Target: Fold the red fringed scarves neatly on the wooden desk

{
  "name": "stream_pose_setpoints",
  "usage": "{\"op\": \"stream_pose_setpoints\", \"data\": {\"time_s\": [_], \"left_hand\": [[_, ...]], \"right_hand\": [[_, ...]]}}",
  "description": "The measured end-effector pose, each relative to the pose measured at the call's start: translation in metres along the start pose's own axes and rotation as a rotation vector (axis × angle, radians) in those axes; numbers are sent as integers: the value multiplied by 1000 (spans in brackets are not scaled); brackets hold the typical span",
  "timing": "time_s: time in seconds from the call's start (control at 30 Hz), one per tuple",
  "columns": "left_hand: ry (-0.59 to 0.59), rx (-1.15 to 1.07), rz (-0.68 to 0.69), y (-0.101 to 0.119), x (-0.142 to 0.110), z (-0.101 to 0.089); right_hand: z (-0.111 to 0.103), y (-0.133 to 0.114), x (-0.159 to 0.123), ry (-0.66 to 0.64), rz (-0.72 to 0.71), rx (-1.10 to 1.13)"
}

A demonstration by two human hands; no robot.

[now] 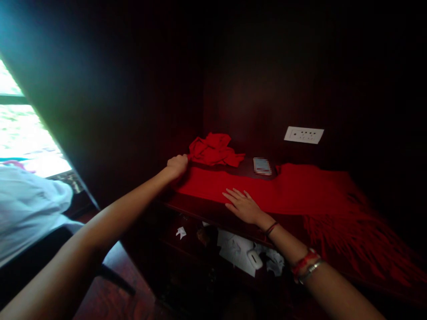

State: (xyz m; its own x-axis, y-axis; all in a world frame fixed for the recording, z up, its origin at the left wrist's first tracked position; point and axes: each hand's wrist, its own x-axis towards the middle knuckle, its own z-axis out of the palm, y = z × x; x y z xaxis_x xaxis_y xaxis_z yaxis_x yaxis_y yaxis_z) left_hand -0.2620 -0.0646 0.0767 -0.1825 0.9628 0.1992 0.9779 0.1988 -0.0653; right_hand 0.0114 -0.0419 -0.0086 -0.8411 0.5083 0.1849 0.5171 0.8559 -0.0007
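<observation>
A red fringed scarf (293, 189) lies stretched along the dark wooden shelf, its long tassels (350, 240) hanging to the right. At the far left it is bunched into a crumpled heap (213, 149). My left hand (178, 165) is closed on the scarf's left edge, beside the heap. My right hand (243, 205) rests flat on the spread cloth near its front edge, fingers apart, with bands around the wrist. Behind the scarf lies a small flat rectangular object (262, 166) with a blurred, pale face.
A white socket panel (304, 135) is on the dark back wall. Below the shelf, an open compartment holds papers (235, 251), a white device (255, 259) and a scrap of paper (180, 232). White fabric (30, 204) lies over a dark seat at left, by a bright window.
</observation>
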Motion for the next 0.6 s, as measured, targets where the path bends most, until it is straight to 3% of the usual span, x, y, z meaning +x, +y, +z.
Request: {"op": "stream_pose_setpoints", "data": {"time_s": [0.1, 0.2, 0.27, 0.37, 0.47, 0.6], "left_hand": [[98, -15, -53, 33, 0, -13], [169, -131, 68, 73, -1, -13], [142, -264, 135, 97, -1, -5], [6, -474, 134, 121, -1, 15], [-82, -590, 87, 125, 0, 29], [-150, -669, 37, 104, 3, 27]], "right_hand": [[0, 0, 0, 2, 9, 8], [1, 0, -1, 12, 13, 24], [2, 1, -1, 31, 17, 37], [4, 1, 0, 69, 39, 68], [5, 2, 0, 101, 71, 104], [5, 4, 1, 130, 89, 149]]}}
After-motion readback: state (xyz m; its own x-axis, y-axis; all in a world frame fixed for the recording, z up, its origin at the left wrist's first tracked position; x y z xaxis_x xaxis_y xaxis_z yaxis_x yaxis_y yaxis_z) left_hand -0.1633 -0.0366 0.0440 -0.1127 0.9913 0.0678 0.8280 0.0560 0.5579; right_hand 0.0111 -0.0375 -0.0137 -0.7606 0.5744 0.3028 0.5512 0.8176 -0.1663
